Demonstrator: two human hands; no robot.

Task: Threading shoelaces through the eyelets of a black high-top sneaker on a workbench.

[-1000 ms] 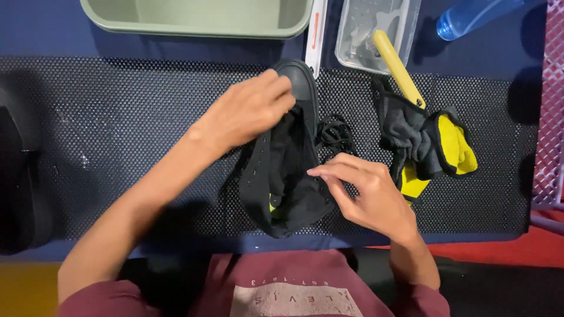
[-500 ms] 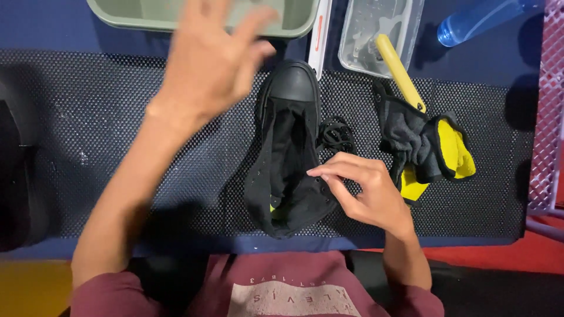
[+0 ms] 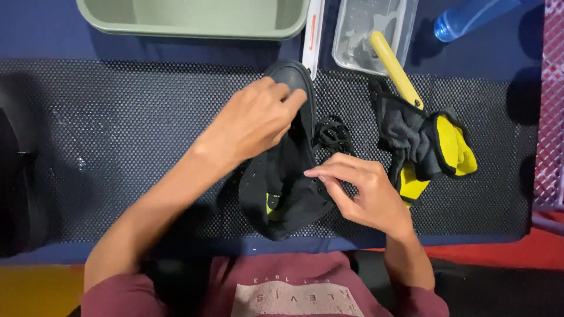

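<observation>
A black high-top shoe (image 3: 286, 191) with a yellow inside lies on a black mesh mat (image 3: 135, 141), toe pointing away from me. My left hand (image 3: 252, 120) rests on the front of the shoe, fingers curled over the toe area. My right hand (image 3: 364, 191) pinches the shoe's side near the eyelets with thumb and forefinger. A black shoelace (image 3: 333, 132) lies bunched just right of the shoe, above my right hand.
A black and yellow cloth (image 3: 429, 147) lies to the right. At the far edge stand a green tub (image 3: 194, 23), a clear tray (image 3: 358, 35) with a yellow-handled brush (image 3: 396, 67), and a blue bottle (image 3: 470, 14). A dark object (image 3: 17, 176) sits at left.
My left hand was lifted high above the shoe half a second ago and has come back down onto its front. My right hand has stayed at the shoe's side.
</observation>
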